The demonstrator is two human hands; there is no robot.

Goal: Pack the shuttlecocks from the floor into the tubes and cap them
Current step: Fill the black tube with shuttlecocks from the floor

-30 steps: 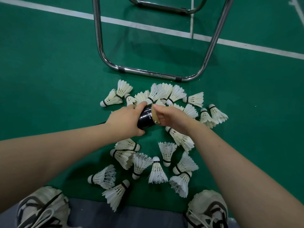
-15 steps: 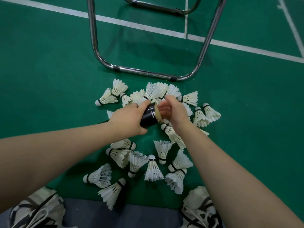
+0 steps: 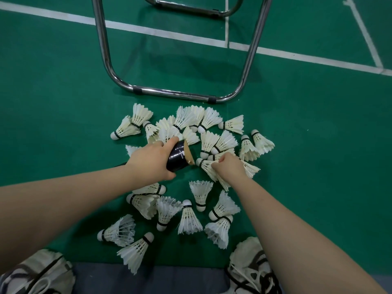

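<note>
My left hand [image 3: 151, 161] grips a black shuttlecock tube [image 3: 179, 157] near its open cardboard mouth, which tilts up and to the right. Just right of the mouth, my right hand [image 3: 229, 167] pinches the feathers of a white shuttlecock [image 3: 205, 166] lying on the floor with its cork toward the tube. Several more white shuttlecocks [image 3: 191, 217] are scattered on the green floor above and below both hands. The rest of the tube is hidden under my left arm.
A chrome chair frame [image 3: 176, 93] stands on the floor just beyond the pile. White court lines [image 3: 165, 35] cross the green floor farther back. My two shoes [image 3: 252, 268] sit at the bottom edge, beside a grey strip.
My right hand left the tube's mouth, dropped to the right and took hold of a shuttlecock on the floor. The left hand kept the tube in place.
</note>
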